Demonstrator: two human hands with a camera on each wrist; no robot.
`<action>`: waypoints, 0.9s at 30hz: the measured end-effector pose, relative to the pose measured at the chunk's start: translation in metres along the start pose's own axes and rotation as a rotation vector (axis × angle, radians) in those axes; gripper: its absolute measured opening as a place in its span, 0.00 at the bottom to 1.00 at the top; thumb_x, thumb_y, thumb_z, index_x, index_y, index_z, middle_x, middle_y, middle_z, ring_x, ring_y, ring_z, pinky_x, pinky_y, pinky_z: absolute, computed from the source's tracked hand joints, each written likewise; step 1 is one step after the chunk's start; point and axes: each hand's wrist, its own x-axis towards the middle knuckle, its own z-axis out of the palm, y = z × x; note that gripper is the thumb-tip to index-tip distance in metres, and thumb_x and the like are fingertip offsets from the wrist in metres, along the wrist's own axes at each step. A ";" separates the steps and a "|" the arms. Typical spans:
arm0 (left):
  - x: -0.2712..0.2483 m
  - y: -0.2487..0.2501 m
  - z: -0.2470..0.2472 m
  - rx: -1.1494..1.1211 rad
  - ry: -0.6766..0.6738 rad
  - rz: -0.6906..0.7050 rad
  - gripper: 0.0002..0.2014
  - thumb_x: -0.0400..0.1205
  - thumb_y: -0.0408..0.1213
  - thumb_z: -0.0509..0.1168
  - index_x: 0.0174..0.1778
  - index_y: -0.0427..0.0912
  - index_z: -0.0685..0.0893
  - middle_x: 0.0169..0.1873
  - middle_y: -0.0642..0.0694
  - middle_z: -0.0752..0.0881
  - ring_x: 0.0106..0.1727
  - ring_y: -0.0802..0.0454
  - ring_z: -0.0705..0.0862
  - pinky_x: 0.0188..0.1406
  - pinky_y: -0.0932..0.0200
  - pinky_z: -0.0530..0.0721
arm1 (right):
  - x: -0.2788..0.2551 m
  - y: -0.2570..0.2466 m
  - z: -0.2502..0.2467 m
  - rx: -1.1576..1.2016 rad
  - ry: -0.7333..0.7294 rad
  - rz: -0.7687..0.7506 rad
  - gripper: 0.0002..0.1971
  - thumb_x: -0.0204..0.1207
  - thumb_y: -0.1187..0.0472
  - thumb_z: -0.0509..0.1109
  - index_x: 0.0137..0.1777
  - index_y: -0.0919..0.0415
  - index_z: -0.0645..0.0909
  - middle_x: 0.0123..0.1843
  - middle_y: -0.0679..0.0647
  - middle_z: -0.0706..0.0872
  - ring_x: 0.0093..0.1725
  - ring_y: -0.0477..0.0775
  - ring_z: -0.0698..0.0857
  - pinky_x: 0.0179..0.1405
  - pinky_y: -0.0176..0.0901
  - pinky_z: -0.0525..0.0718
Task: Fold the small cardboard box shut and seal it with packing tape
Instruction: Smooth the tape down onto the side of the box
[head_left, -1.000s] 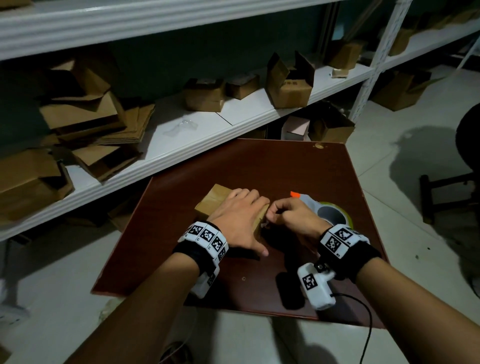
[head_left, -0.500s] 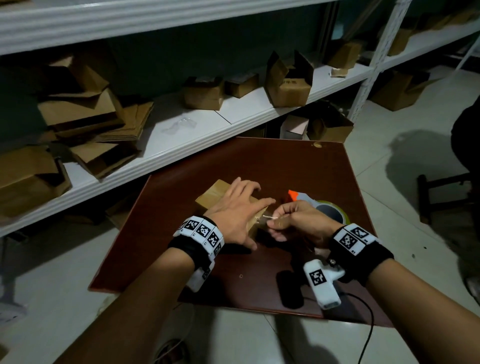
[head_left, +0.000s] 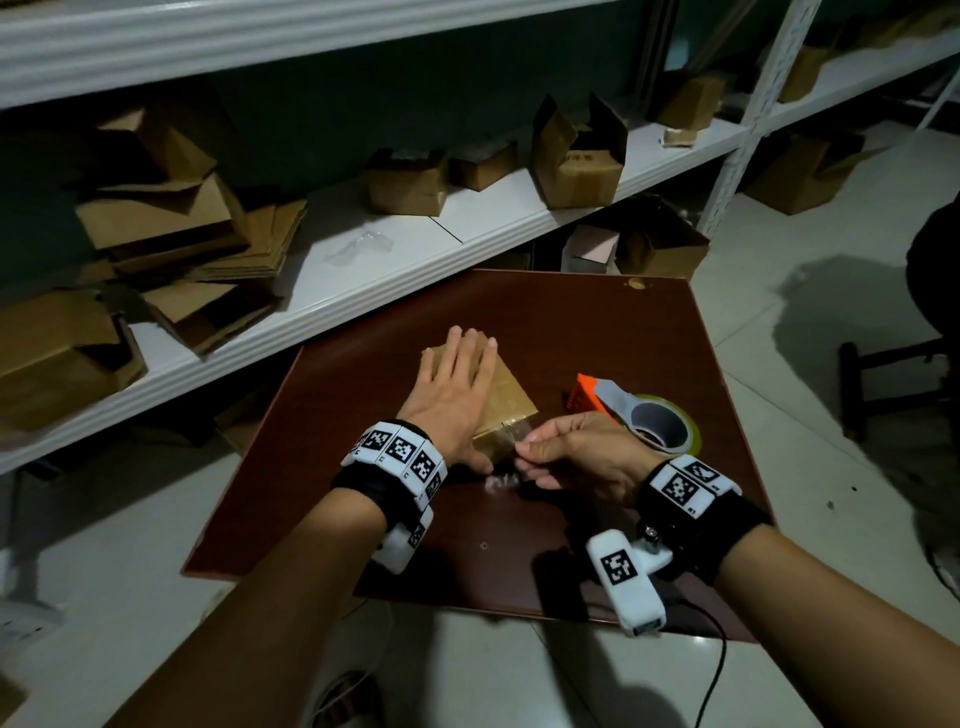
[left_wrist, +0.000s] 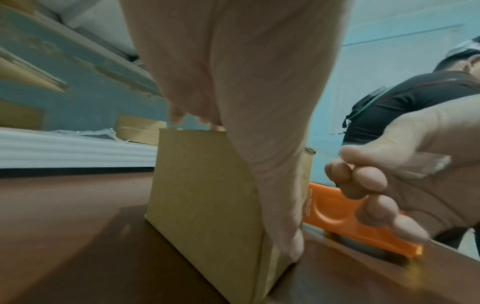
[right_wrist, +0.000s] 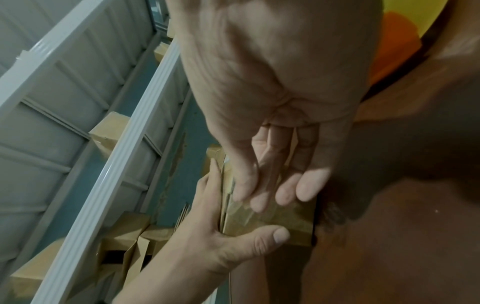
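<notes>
The small cardboard box lies shut on the dark red table. My left hand presses flat on its top with straight fingers, thumb down the near side. My right hand pinches a clear tape strip at the box's near end. The left wrist view has the box under my left palm, with the curled right fingers beside it. From the right wrist, my right hand meets the tape on the box's end face. The orange tape dispenser lies just right of the box.
A crumpled bit of tape lies on the table near my hands. White shelving behind holds open boxes and flattened cardboard. A dark stool stands at the right, and another person in dark clothes is beyond the table.
My left hand has slid further across the box top and flattened out. My right hand has drawn the tape end down from the box's right end to its near end.
</notes>
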 end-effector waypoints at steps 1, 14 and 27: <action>0.001 0.000 0.000 -0.014 -0.018 -0.018 0.78 0.67 0.67 0.81 0.90 0.39 0.26 0.90 0.32 0.28 0.90 0.30 0.28 0.91 0.29 0.46 | 0.000 0.000 0.002 -0.002 0.003 -0.004 0.05 0.72 0.68 0.83 0.44 0.65 0.89 0.43 0.63 0.94 0.38 0.51 0.90 0.35 0.37 0.90; 0.005 -0.012 0.008 -0.268 0.007 0.003 0.74 0.69 0.51 0.87 0.90 0.65 0.29 0.89 0.43 0.22 0.90 0.38 0.24 0.82 0.37 0.77 | -0.002 0.004 0.014 0.020 0.040 -0.005 0.07 0.72 0.66 0.84 0.46 0.68 0.91 0.44 0.62 0.94 0.35 0.49 0.90 0.34 0.36 0.89; 0.007 -0.013 0.012 -0.300 0.020 0.007 0.73 0.69 0.51 0.87 0.89 0.66 0.29 0.88 0.44 0.20 0.89 0.40 0.21 0.84 0.37 0.73 | 0.001 0.005 0.016 -0.010 0.073 0.011 0.07 0.71 0.64 0.85 0.40 0.68 0.93 0.36 0.65 0.93 0.29 0.52 0.86 0.32 0.38 0.86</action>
